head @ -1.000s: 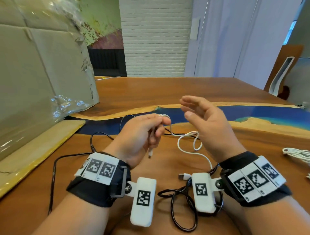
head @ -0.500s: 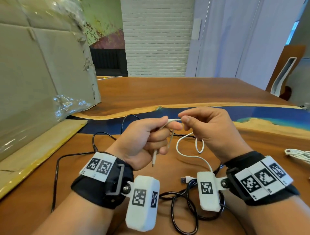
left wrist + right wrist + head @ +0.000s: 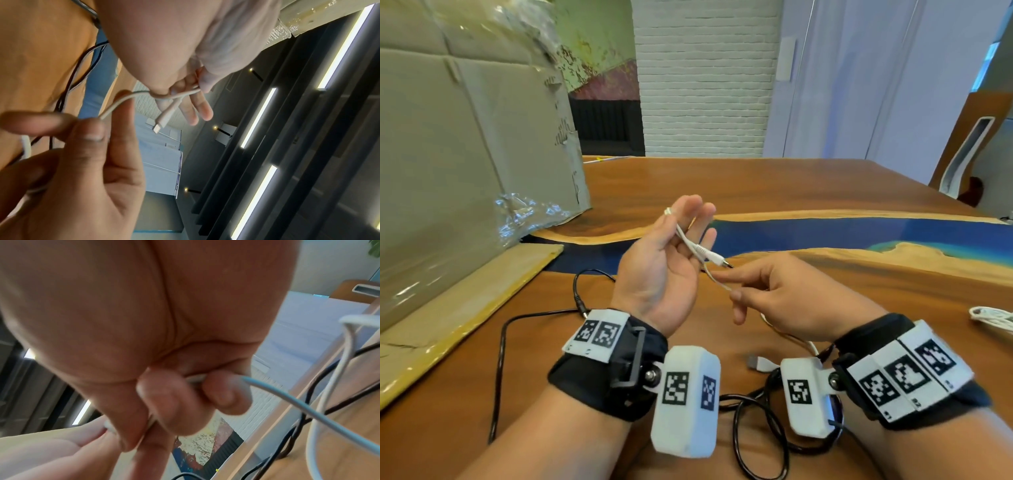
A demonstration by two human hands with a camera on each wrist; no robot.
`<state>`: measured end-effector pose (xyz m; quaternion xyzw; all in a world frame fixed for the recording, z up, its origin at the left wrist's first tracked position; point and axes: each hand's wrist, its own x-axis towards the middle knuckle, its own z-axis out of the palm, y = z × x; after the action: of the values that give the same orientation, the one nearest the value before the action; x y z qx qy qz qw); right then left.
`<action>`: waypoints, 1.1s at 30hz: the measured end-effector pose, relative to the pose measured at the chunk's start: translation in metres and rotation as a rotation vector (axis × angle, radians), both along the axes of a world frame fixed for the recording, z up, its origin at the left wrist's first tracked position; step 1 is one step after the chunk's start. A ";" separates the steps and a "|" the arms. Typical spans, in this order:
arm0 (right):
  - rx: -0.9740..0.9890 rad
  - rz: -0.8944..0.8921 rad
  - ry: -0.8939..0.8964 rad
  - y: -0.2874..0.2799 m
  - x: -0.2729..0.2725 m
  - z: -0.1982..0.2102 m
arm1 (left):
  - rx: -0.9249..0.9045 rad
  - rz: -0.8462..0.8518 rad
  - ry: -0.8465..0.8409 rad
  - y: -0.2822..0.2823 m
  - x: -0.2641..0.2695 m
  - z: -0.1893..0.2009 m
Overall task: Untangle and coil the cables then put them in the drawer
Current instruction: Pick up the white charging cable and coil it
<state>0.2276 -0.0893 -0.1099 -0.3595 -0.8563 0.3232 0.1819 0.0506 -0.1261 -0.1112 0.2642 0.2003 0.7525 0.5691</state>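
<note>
A white cable (image 3: pixel 693 245) runs over my raised left hand (image 3: pixel 688 219), palm turned toward me, with the thumb pinning it against the fingers. Its small plug (image 3: pixel 719 262) sticks out to the right, also seen in the left wrist view as a plug (image 3: pixel 164 120). My right hand (image 3: pixel 729 287) pinches the same cable just below the plug, between thumb and forefinger. The white cable (image 3: pixel 287 397) trails down to a USB plug (image 3: pixel 756 361) on the table. A black cable (image 3: pixel 756 421) lies looped under my wrists. No drawer is in view.
A big cardboard box (image 3: pixel 448 154) wrapped in plastic stands at the left on the wooden table (image 3: pixel 722 185). A black lead with a barrel plug (image 3: pixel 578 301) lies by my left wrist. A coiled white cable (image 3: pixel 993 317) rests at the right edge.
My left hand has risen and turned palm up, its fingers straightened with the cable over them. My right hand has dropped below it, still pinching the white cable.
</note>
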 end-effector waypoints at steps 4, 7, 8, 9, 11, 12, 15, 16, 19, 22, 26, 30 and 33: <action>0.017 0.017 -0.066 -0.008 -0.004 0.005 | -0.044 0.121 0.210 0.004 0.002 -0.005; -0.023 0.035 0.096 -0.011 -0.002 0.006 | -0.069 0.187 0.568 0.006 -0.003 -0.009; -0.044 0.028 0.191 -0.010 0.000 0.007 | -0.083 0.198 0.707 0.006 -0.002 -0.012; -0.058 0.019 0.283 -0.009 0.003 0.008 | -0.092 0.184 0.833 0.006 -0.001 -0.015; -0.068 -0.027 0.431 -0.004 0.010 0.009 | -0.088 0.073 0.997 0.002 0.004 -0.016; -0.062 -0.066 0.489 -0.002 0.012 0.008 | -0.092 -0.005 1.034 -0.001 0.006 -0.015; -0.004 -0.130 0.580 0.002 0.016 0.004 | -0.156 -0.168 1.051 -0.007 0.008 -0.010; 0.032 -0.141 0.581 0.003 0.015 0.003 | -0.167 -0.210 1.022 -0.009 0.007 -0.008; 0.072 -0.181 0.604 0.006 0.016 0.001 | -0.173 -0.367 0.827 -0.013 0.002 -0.004; 0.020 -0.189 0.606 0.006 0.019 0.005 | -0.115 -0.391 0.647 -0.014 -0.001 0.000; -0.007 -0.217 0.448 0.011 0.027 0.006 | -0.023 -0.319 0.214 -0.011 -0.011 0.008; 0.009 -0.148 0.317 0.009 0.022 0.004 | 0.007 -0.230 -0.098 -0.005 -0.018 0.011; 0.035 -0.109 0.243 0.004 0.012 0.003 | -0.006 -0.116 -0.243 -0.002 -0.021 0.011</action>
<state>0.2396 -0.0849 -0.1071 -0.3606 -0.8127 0.3388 0.3077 0.0298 -0.1284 -0.1006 0.1803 0.1165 0.7441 0.6327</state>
